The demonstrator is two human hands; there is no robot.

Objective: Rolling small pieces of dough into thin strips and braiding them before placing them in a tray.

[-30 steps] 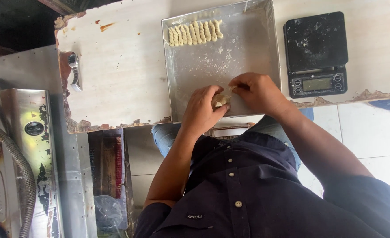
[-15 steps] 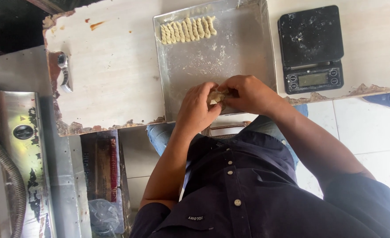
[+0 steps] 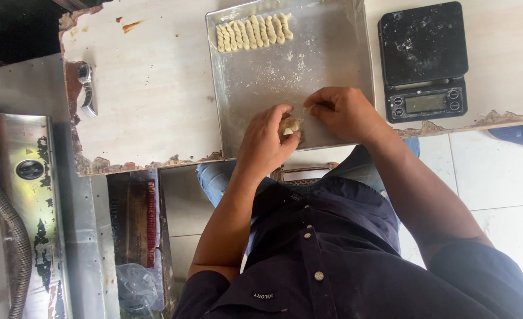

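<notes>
Dough is the thing in hand: a small pale lump of dough [image 3: 290,126] sits at the near edge of a floured metal tray [image 3: 326,65], and most of it is covered, so its shape cannot be made out. The left hand [image 3: 265,142] curls round it from the near side, fingers closed on the lump and hiding its lower part. The right hand [image 3: 343,112] lies just beside it, fingers bent down onto the tray; its fingertips are tucked under the knuckles, and whether they pinch a thin end of the dough or only press the metal cannot be told. At the tray's far edge a row of twisted dough sticks [image 3: 252,32] lies side by side, well apart from the hands, and the tray's far rim is cut off by the frame. To the right of the tray, a black kitchen scale [image 3: 424,59] dusted with flour stands on the worn white table [image 3: 149,88]. A wristwatch [image 3: 86,90] lies near the table's left edge. Below, the person's dark shirt [image 3: 332,254] fills the frame and hides the lap.
</notes>
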